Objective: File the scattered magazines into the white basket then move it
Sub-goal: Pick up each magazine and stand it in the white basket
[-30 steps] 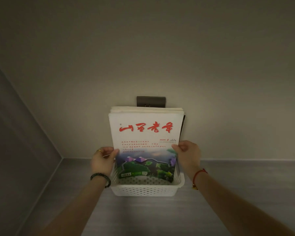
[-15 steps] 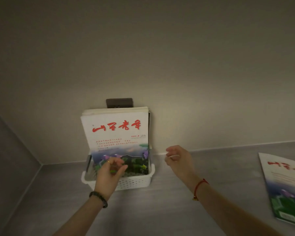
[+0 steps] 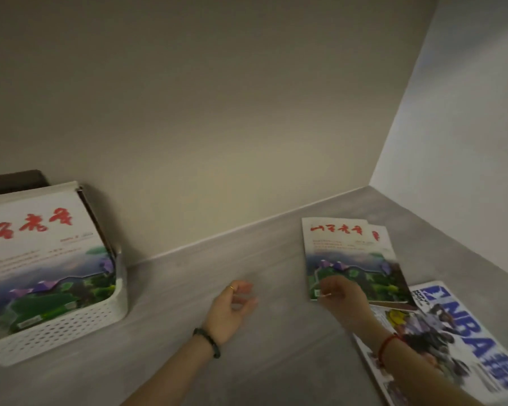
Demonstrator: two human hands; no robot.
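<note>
The white perforated basket [image 3: 71,326] stands at the far left against the wall, with several upright magazines [image 3: 38,247] filed in it. Two matching white magazines with red titles [image 3: 346,253] lie flat and overlapped on the grey surface at the right. A magazine with blue NBA lettering [image 3: 464,341] lies nearer, partly under my right forearm. My right hand [image 3: 340,297] hovers over the near left corner of the top red-titled magazine, fingers curled, holding nothing that I can make out. My left hand [image 3: 232,309] is empty and loosely open above the surface in the middle.
A dark plate [image 3: 15,181] on the back wall shows behind the basket. The grey surface [image 3: 188,288] meets the back wall and a right side wall [image 3: 467,142] in a corner.
Both hands let go of the magazine in the basket and swung right. The view turned right, so the basket slid to the left edge and the loose magazines came into sight.
</note>
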